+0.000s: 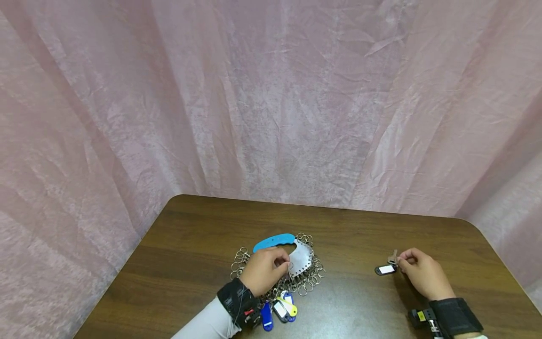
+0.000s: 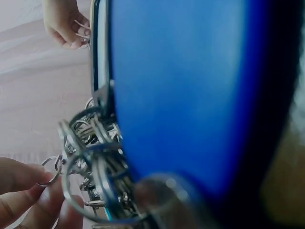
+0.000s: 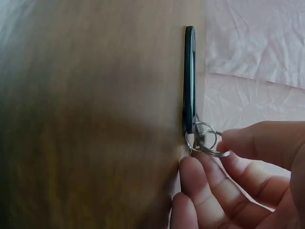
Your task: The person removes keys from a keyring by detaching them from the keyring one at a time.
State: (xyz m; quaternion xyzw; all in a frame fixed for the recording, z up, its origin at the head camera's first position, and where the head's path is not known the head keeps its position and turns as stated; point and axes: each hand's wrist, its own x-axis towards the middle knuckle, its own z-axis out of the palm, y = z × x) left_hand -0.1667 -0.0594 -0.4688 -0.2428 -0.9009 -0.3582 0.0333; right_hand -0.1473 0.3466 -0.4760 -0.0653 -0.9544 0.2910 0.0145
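In the head view a silvery metal plate (image 1: 301, 259) with a light-blue handle (image 1: 273, 241) carries many rings along its holed edge. My left hand (image 1: 263, 271) is over it, thumb and fingertips pinching one small metal ring (image 2: 58, 168). Blue, yellow and black key tags (image 1: 267, 316) hang from the rings below that wrist. Off to the right, my right hand (image 1: 425, 275) pinches a split ring (image 3: 220, 153). From it hang a black key tag (image 1: 385, 270) with a white label and a small silvery key (image 1: 392, 259).
The brown wooden table (image 1: 203, 226) has rounded far corners, and a pink curtain (image 1: 271, 117) hangs behind it. A blue tag (image 2: 181, 86) close to the lens fills much of the left wrist view.
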